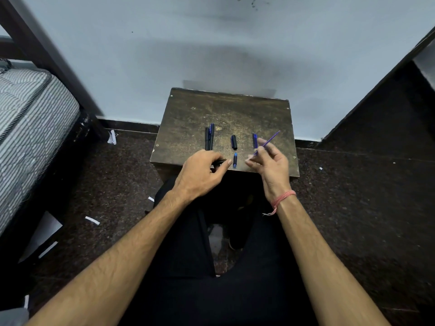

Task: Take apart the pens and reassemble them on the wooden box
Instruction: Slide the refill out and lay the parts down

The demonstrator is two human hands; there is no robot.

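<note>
Black pen part (220, 161) half-hidden in left hand (200, 171)

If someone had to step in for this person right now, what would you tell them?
Left hand: closed on a black pen part at the near edge of the wooden box.
Right hand: pinching a thin blue refill, raised off the box.
On the box: two whole pens at left, a cap and a short blue piece in the middle, another blue piece at right.
Done: one pen is apart.
Left: reassemble it, then do the other two.
</note>
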